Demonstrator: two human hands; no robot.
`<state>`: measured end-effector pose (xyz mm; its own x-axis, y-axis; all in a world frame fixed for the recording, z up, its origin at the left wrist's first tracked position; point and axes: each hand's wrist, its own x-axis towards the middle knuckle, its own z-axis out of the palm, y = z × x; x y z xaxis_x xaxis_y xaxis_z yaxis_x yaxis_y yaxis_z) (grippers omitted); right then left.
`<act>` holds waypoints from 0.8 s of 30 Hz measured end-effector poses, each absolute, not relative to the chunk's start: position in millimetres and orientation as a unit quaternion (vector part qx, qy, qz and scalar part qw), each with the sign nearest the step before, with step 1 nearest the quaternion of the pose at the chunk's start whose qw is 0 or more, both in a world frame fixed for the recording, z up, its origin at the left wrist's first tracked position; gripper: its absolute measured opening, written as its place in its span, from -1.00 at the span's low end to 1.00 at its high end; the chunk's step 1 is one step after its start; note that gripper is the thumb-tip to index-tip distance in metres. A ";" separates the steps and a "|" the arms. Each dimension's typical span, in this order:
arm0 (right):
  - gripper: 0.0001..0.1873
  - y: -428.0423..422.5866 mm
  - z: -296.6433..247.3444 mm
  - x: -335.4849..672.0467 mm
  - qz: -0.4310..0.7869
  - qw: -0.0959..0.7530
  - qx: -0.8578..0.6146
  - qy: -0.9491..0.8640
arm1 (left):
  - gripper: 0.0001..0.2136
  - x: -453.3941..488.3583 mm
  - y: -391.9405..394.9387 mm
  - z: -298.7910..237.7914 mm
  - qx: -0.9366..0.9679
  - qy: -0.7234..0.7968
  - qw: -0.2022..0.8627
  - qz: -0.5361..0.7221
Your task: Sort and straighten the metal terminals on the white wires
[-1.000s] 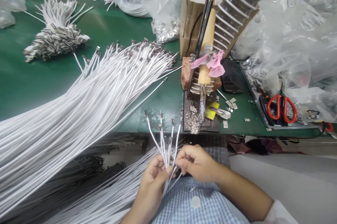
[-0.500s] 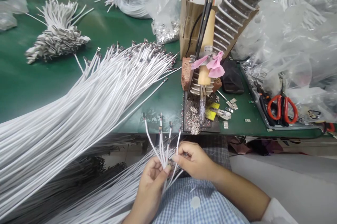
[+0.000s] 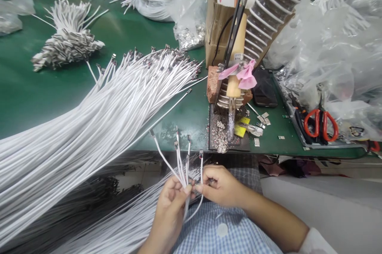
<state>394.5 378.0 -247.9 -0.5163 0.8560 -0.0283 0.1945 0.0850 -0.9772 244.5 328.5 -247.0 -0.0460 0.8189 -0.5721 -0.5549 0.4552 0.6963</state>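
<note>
Several white cables (image 3: 181, 162) with small metal connectors at their tips are pinched between the thumb and fingers of my left hand (image 3: 173, 202), their ends fanning upward. Just to the right, my right hand (image 3: 221, 184) pinches a single white cable (image 3: 201, 168) that stands upright, its connector above my fingers. Both hands are close together over my lap, in front of the table edge. Below and to the left of them runs a loose bundle of white cables (image 3: 119, 222). My curled fingertips are partly hidden.
A thick bundle of white cables (image 3: 119, 99) lies across the green table (image 3: 179, 113). At centre, a wooden-handled soldering iron (image 3: 234, 87) points down over a dark solder-strewn plate (image 3: 213, 119), near a ribbed hose (image 3: 274, 11). Red-handled scissors (image 3: 312, 123) lie right, beside plastic bags (image 3: 322, 47).
The right-hand cable has straightened upright and stands farther from the others. The cables in my left hand lean a little more to the left.
</note>
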 end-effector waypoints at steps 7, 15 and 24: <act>-0.76 373.9 -247.3 396.1 0.562 0.291 -0.358 -0.687 | -0.85 249.9 334.6 -240.5 0.116 0.484 0.684 0.534; -0.76 369.3 -242.9 398.7 0.539 0.282 -0.355 -0.709 | -0.83 257.2 349.4 -244.4 0.237 0.524 0.637 0.513; -0.70 376.6 -204.3 459.8 0.494 0.363 -0.370 -0.698 | -0.78 262.0 363.0 -233.6 0.264 0.543 0.626 0.493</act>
